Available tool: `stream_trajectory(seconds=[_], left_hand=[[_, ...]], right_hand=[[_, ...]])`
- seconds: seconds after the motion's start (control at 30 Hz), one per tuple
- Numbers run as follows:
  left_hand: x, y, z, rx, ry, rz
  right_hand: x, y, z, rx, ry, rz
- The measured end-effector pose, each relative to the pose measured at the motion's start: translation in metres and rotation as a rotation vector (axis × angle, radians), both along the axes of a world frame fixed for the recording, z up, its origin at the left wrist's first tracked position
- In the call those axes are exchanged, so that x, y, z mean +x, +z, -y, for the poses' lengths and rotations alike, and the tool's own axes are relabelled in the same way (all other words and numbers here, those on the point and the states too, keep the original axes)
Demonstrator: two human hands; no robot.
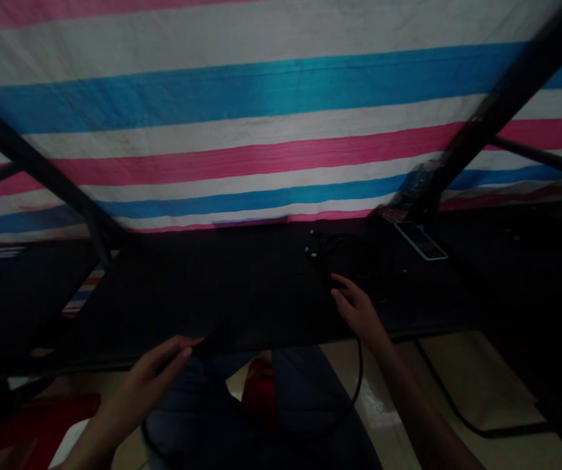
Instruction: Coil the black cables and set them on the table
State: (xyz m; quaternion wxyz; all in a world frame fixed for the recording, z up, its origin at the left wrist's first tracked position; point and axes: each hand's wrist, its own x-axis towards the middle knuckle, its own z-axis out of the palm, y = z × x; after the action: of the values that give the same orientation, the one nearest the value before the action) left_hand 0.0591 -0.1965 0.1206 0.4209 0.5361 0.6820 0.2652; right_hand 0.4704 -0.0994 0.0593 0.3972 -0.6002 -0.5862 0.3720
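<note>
Black cable (359,372) curving lengthwise downward past the right hand (356,310), well apart from the left hand (156,378), any grip unclear.

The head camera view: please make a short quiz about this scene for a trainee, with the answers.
1. Which is nearer the coiled black cable: the left hand or the right hand?
2. True or false: the white-edged smartphone lies on the flat dark table.
3. Which three colours have the stripes of the woven tarpaulin behind the table?

Key: 1 right hand; 2 true; 3 pink, blue and white.
</note>
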Motion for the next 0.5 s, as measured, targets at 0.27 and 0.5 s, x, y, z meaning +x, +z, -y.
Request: stream_trajectory(seconds=[0.27,0.5], left_hand=[[0.012,0.008,0.022,-0.125,-0.159,-0.069],[0.041,0.013,0.029,-0.212,-0.355,-0.034]], right_hand=[[0.024,0.005,0.050,-0.139,0.236,0.201],[0.011,0.034,0.050,0.033,0.251,0.443]])
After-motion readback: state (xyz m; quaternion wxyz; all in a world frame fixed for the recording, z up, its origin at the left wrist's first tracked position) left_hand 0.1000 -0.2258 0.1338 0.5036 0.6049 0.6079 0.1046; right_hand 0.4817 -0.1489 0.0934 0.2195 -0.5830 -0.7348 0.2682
